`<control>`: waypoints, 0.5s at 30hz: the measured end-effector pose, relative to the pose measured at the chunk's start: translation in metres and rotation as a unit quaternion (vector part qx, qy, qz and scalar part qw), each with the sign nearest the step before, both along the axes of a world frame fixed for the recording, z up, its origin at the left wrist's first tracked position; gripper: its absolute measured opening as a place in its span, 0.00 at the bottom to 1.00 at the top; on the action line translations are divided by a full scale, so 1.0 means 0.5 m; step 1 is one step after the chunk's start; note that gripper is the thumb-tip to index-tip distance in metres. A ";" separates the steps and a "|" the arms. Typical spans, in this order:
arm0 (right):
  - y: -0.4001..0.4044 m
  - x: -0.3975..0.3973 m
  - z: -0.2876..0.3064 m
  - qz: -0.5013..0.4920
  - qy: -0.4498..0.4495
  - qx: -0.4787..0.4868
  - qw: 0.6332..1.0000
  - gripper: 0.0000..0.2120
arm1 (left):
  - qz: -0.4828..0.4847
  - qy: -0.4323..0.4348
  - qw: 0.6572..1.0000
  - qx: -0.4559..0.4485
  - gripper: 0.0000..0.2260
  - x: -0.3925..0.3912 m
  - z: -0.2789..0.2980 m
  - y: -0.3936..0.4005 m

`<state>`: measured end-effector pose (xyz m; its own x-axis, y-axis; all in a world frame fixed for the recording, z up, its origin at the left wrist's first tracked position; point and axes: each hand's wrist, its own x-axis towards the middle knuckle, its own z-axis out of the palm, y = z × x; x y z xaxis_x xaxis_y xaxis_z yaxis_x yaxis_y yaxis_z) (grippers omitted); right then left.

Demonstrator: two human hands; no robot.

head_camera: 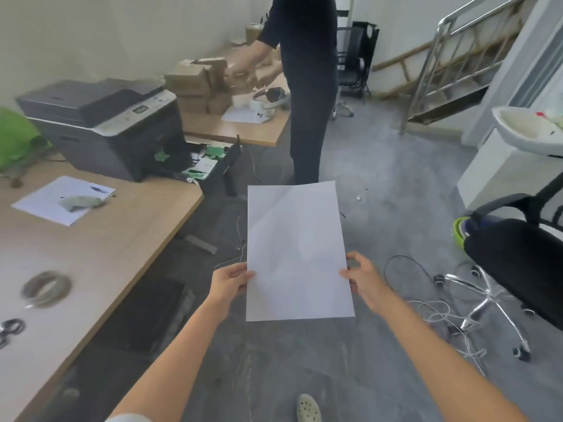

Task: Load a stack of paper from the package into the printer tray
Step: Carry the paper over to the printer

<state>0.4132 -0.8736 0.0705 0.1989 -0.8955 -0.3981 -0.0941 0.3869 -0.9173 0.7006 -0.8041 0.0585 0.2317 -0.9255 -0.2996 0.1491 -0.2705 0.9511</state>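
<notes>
Room: grey floor (380,184) strewn with thin white cables, a metal stair rail at the far right, pale walls.
Desk: long wooden desk (100,257) along the left side, with a sheet and a pen lying on it.
Printer: dark grey printer (103,123) standing at the far end of the desk, lid down.
Tray: printer tray (210,161) pulled out past the desk edge, green and white parts showing inside; whether any paper lies in it cannot be told.
Paper: white paper (297,251) held flat in mid-air over the floor, long side pointing away, well apart from the tray; faint creases cross its upper half and the far left corner curls slightly. Its thickness cannot be told.
Left hand: left hand (231,280) pinching the paper's left edge, thumb on top, fingers closed beneath.
Right hand: right hand (362,280) clamped on the right edge, thumb on top, index finger curled above.
Other person: standing person (307,86) in dark clothes beyond the paper, reaching toward brown boxes (195,83).
Chair: black office chair (518,263) at right.
</notes>
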 end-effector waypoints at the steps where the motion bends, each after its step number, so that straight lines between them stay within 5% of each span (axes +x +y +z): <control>1: -0.040 0.017 0.002 0.015 0.004 0.000 1.000 0.11 | 0.017 -0.004 1.000 0.002 0.08 0.012 0.002 -0.026; 15: -0.475 0.367 0.033 0.200 0.030 -0.025 0.979 0.11 | 0.190 0.027 0.981 0.017 0.08 0.271 -0.030 -0.270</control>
<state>0.5969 -1.1114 0.0869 0.5150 -0.7698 -0.3771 -0.2834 0.2623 -0.9224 0.8364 -0.9390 0.0437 0.5420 -0.7642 -0.3496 0.2951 -0.2164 0.9306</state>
